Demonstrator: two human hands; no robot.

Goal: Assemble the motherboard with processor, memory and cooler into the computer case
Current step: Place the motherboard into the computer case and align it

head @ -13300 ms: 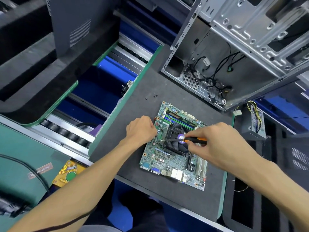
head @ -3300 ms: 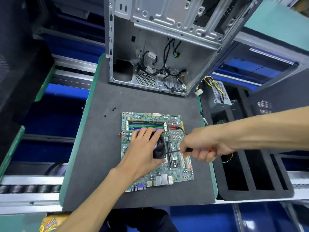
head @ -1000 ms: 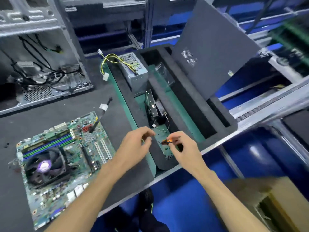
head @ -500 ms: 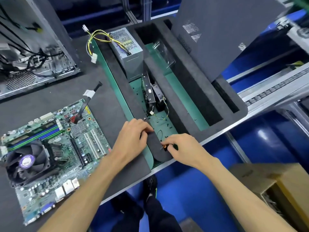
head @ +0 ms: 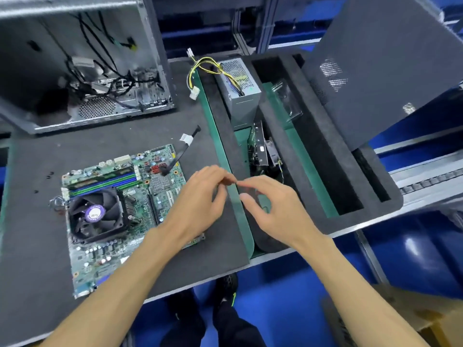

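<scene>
A dark grey foam mat (head: 125, 141) on a workbench is seen from above, with blue conveyor framing behind and below it. The motherboard (head: 120, 204) is laid flat toward the near left part of the mat, its cooler (head: 96, 214) with a purple-centred fan mounted at its left half and memory sticks (head: 105, 180) seated along its far edge. The open computer case (head: 82, 63) is stood at the mat's far left corner, loose black cables being visible inside. Just beside the mat's right edge a foam tray (head: 323, 156) with green-lined slots is placed; a power supply (head: 240, 88) with yellow wires is lodged at its far end. The left hand (head: 200, 199) is held above the motherboard's right edge, fingertips drawn together in a pinch; whether anything is pinched cannot be told. The right hand (head: 273, 209) is held over the tray's near end, fingers loosely curled, nothing grasped.
</scene>
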